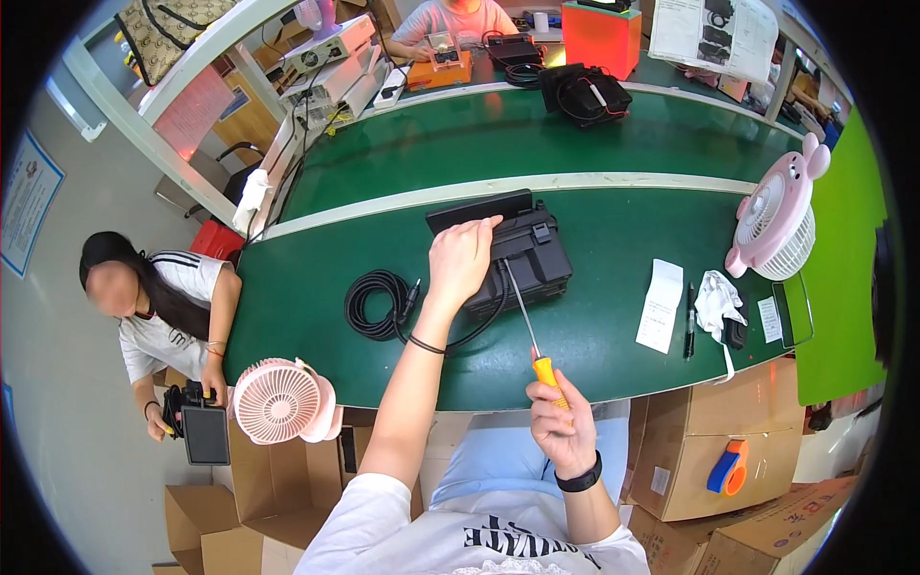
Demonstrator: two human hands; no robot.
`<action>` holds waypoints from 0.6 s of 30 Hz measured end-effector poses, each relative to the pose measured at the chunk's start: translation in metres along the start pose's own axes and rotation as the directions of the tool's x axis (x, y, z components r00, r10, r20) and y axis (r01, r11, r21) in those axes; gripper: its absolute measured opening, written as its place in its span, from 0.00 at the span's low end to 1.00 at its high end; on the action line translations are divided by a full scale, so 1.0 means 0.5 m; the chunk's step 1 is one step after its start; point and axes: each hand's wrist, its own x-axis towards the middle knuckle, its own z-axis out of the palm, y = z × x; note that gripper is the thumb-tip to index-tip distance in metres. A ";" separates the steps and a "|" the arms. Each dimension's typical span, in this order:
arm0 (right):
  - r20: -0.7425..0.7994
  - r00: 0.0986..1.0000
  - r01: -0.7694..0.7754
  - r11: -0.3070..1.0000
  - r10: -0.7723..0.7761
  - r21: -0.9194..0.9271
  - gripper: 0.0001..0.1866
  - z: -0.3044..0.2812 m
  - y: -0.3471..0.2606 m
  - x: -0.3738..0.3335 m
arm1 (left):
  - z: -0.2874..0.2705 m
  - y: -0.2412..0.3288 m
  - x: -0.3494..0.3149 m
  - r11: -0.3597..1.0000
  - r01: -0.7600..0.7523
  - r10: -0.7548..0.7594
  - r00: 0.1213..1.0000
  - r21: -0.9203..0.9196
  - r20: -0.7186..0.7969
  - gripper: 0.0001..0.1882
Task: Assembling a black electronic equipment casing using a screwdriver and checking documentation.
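Note:
A black boxy device [539,251] with a raised flat panel [479,209] sits on the green table in front of me. My left hand [462,261] is closed on its near left side, fingertips at the foot of the panel. In my right hand [563,422] is a screwdriver [545,374], gripped by its yellow handle. Its long metal shaft slants up to the device's front, the tip meeting it beside a cable joint. From there a black cable [376,305] runs under my left wrist to a coil on the left.
A pink fan [278,401] stands at the left table edge, another pink fan [774,216] at the right. Paper slip [660,305], pen [690,321] and crumpled white wrap [717,302] lie to the right. A person [177,307] at left holds a similar black device [205,434].

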 end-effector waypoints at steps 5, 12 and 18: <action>-0.064 0.937 0.115 0.476 -0.343 -0.872 0.22 0.013 0.054 -0.004 | 0.001 -0.003 0.000 1.000 -0.021 0.021 0.999 0.004 -0.023 0.22; -0.119 0.932 0.074 0.501 -0.343 -0.862 0.23 -0.001 0.060 0.018 | 0.001 -0.008 -0.002 0.999 -0.035 0.035 0.999 -0.002 -0.018 0.22; -0.065 0.881 0.070 0.265 -0.469 -0.962 0.23 -0.016 0.088 0.030 | 0.001 -0.006 -0.003 0.999 -0.031 0.031 0.999 -0.025 -0.014 0.22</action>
